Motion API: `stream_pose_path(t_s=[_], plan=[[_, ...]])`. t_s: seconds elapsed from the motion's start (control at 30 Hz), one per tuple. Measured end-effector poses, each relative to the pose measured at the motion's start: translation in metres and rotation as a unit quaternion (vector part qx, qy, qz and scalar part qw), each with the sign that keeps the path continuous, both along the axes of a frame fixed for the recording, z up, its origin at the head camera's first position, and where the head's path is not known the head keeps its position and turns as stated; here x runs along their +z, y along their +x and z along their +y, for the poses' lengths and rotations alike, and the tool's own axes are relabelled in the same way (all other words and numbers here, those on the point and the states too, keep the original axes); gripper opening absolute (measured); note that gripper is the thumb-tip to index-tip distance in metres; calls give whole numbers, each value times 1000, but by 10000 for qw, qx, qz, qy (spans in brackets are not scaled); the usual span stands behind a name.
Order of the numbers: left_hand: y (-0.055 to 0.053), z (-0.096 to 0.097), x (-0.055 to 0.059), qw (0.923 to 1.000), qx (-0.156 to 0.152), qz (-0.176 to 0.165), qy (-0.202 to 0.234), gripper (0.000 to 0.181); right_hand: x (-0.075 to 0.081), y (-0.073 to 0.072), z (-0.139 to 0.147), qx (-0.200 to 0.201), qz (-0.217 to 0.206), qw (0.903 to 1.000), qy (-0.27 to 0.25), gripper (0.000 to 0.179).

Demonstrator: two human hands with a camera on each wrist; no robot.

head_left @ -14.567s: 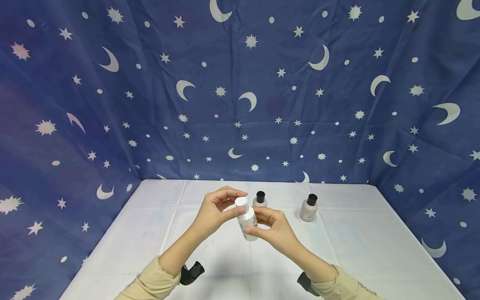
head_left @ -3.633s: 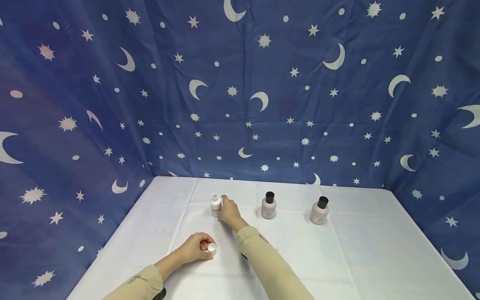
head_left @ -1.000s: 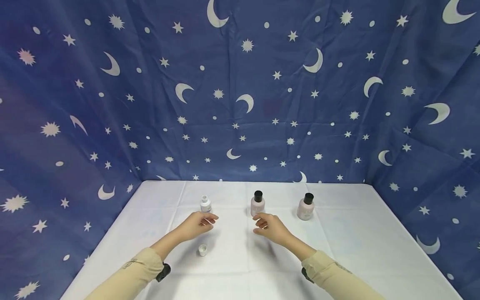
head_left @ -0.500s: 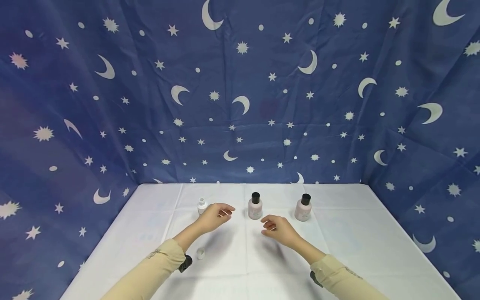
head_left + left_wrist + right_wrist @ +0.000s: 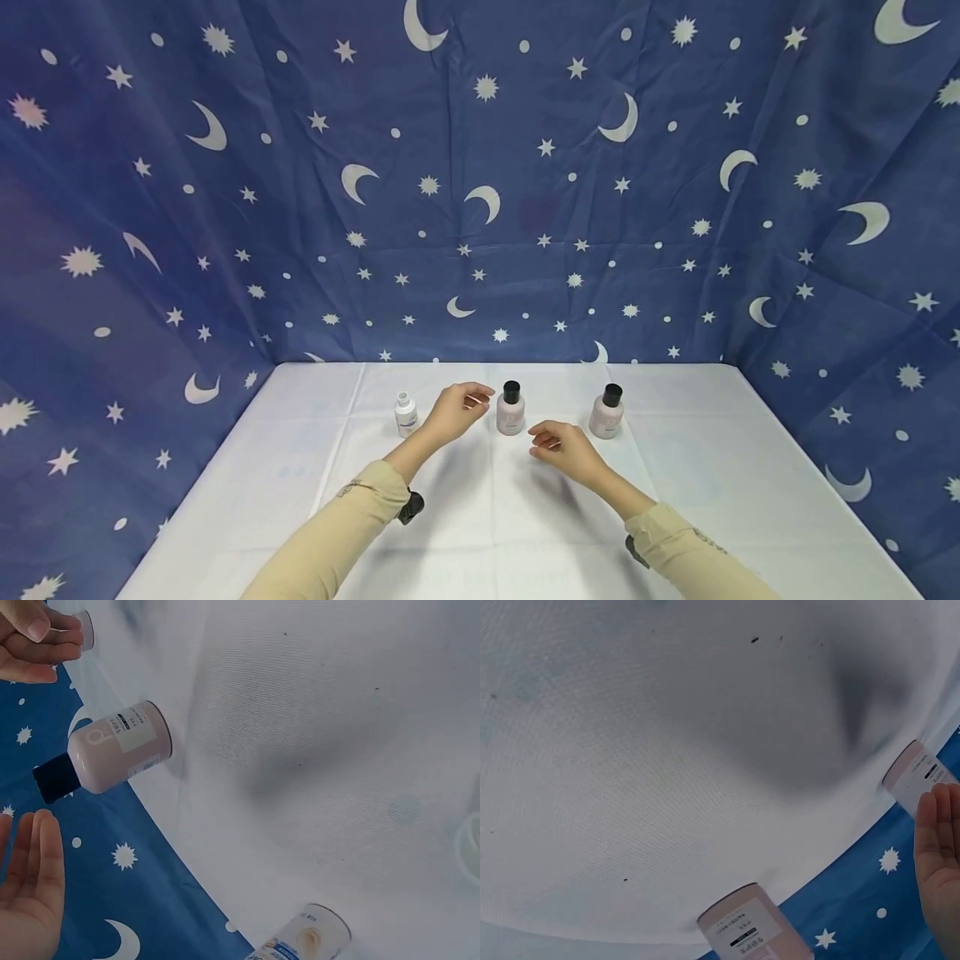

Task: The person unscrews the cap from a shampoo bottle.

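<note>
My left hand (image 5: 459, 410) is held over the table with loosely bent fingers and nothing in them. Its fingertips come close to the left side of a pale pink bottle (image 5: 511, 414) with a black cap. In the left wrist view the fingers (image 5: 49, 862) lie just below that cap (image 5: 56, 778). My right hand (image 5: 567, 451), also holding nothing, hovers between the pink bottle and a second one like it (image 5: 607, 414). A white bottle (image 5: 406, 416) without its cap stands left of my left hand. Its white cap (image 5: 471, 844) shows at the left wrist view's right edge; the left arm hides it in the head view.
A white cloth covers the table (image 5: 480, 542). Behind it and at both sides hangs a blue curtain (image 5: 525, 275) with moons and stars. The three bottles stand upright in a row toward the back. Dark wrist cameras (image 5: 410, 507) sit under both wrists.
Earlier the white bottle was held and uncapped, then set at the left with its cap nearer me. Since then my left hand has moved right and forward toward the middle bottle; the right shifted slightly right.
</note>
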State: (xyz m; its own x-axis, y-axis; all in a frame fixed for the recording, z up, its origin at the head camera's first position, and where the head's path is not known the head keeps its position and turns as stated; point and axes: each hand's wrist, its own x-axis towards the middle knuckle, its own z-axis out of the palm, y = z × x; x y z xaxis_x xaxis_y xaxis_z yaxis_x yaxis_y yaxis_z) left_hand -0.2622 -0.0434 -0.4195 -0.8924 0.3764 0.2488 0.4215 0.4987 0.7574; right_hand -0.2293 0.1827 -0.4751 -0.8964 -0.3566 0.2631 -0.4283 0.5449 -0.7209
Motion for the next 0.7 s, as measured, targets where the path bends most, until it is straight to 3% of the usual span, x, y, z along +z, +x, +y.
stream_pose_path(t_s=[0.27, 0.47, 0.7], plan=[[-18, 13, 0, 9999, 34, 121, 19, 24, -3, -12, -1, -221, -97, 9995, -211, 29], [-28, 22, 1, 10000, -64, -29, 23, 32, -10, -22, -6, -835, -251, 9960, -167, 30], [-35, 29, 2, 10000, 34, -83, -41, 37, -15, -38, -13, -1422, -269, 9895, 6, 37]])
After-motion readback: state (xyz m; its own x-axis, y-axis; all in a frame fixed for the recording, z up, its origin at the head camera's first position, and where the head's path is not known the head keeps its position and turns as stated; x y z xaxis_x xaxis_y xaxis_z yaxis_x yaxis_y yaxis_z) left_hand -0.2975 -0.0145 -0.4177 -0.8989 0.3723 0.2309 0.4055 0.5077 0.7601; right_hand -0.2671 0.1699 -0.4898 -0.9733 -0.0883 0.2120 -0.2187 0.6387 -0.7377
